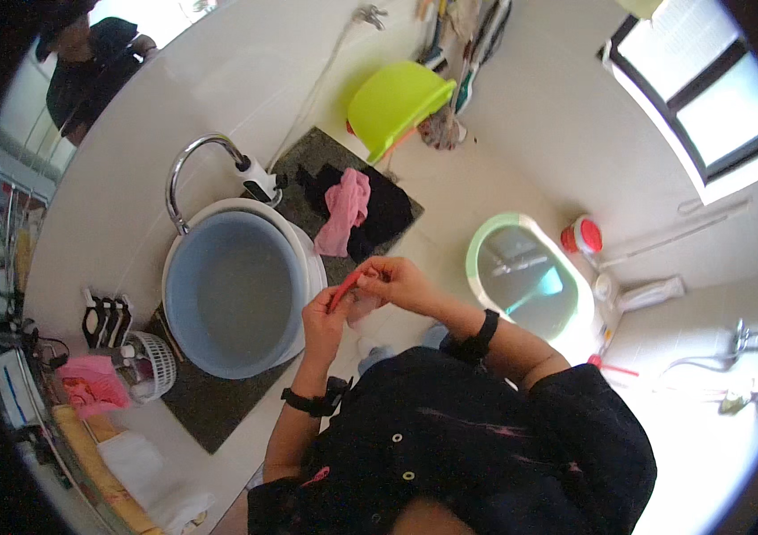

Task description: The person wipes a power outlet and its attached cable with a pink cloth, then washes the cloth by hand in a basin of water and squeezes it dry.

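A thin red strip of soft-looking material (345,290) is stretched between both hands in front of my chest. My left hand (323,328) pinches its lower end, and my right hand (398,286) grips the upper end with bent fingers. Something pale pink and translucent (364,309) hangs below the strip; whether it is part of it I cannot tell. Just left of my hands, a round blue basin (175,321) of cloudy water sits in a white washbasin (315,267). Beyond my hands, a crumpled pink cloth (345,214) lies across a black cloth (389,204) on the dark stone counter (299,150).
A chrome-spout faucet (200,144) arches over the blue basin. A white plastic basket (163,368) stands left. A lime-green tub (392,107) leans by the far wall near mops. Right, a green-rimmed baby bathtub (479,251) holds water and a turquoise dipper (548,284), near a red-lidded bucket (583,235).
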A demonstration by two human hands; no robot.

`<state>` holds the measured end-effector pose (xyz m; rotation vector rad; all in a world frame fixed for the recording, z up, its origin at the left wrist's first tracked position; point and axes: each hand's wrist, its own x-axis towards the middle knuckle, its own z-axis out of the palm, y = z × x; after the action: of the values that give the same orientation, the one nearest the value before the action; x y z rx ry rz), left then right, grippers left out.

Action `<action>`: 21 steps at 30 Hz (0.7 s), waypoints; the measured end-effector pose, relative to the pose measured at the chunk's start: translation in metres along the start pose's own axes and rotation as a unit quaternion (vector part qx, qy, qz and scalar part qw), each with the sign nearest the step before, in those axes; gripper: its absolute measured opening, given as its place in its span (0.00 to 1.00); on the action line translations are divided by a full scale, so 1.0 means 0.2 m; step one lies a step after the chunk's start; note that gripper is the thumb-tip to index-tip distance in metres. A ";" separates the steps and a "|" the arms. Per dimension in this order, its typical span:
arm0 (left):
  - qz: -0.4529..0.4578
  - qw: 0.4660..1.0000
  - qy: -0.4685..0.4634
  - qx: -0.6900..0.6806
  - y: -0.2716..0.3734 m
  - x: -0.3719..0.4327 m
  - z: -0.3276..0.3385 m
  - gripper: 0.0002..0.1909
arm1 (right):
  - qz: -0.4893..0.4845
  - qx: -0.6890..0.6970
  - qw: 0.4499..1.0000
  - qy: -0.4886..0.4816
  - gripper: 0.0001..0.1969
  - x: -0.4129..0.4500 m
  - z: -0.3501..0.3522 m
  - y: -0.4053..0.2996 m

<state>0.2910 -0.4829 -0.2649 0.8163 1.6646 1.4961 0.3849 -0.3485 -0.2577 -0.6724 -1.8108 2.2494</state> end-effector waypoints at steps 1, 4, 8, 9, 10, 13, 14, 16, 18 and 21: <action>-0.022 1.000 0.006 -0.010 0.01 -0.01 0.05 0.08 | 0.001 0.000 1.000 0.008 0.10 -0.04 -0.03 0.00; -0.079 0.996 0.026 -0.035 -0.01 0.00 0.14 0.06 | 0.017 0.013 0.999 0.024 0.10 -0.11 -0.13 0.05; -0.142 0.987 0.024 -0.071 -0.04 0.08 0.37 0.07 | 0.032 -0.001 0.998 0.045 0.10 -0.20 -0.36 0.12; -0.154 0.984 0.021 -0.090 -0.07 0.12 0.44 0.08 | 0.038 -0.009 0.998 0.050 0.11 -0.22 -0.42 0.13; -0.161 0.982 0.018 -0.096 -0.09 0.16 0.51 0.08 | 0.046 -0.018 0.997 0.054 0.11 -0.24 -0.50 0.15; -0.196 0.973 0.014 -0.119 -0.07 0.24 0.72 0.09 | -0.015 -0.109 0.991 0.070 0.11 -0.32 -0.71 0.20; -0.202 0.972 0.010 -0.120 -0.07 0.27 0.77 0.09 | -0.042 -0.106 0.990 0.085 0.11 -0.33 -0.77 0.21; -0.204 0.972 -0.003 -0.118 -0.06 0.35 0.90 0.10 | -0.071 -0.098 0.987 0.109 0.11 -0.33 -0.90 0.21; -0.206 0.972 -0.011 -0.110 -0.05 0.42 0.99 0.10 | -0.057 -0.069 0.992 0.091 0.10 -0.32 -1.02 0.18; -0.173 0.981 -0.018 -0.083 -0.04 0.54 1.07 0.11 | -0.019 -0.065 0.995 0.072 0.09 -0.27 -1.16 0.13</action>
<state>0.4167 -0.2805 -0.2944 0.4351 1.5381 1.3447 0.5404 -0.1734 -0.3062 -0.7947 -1.8943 2.0165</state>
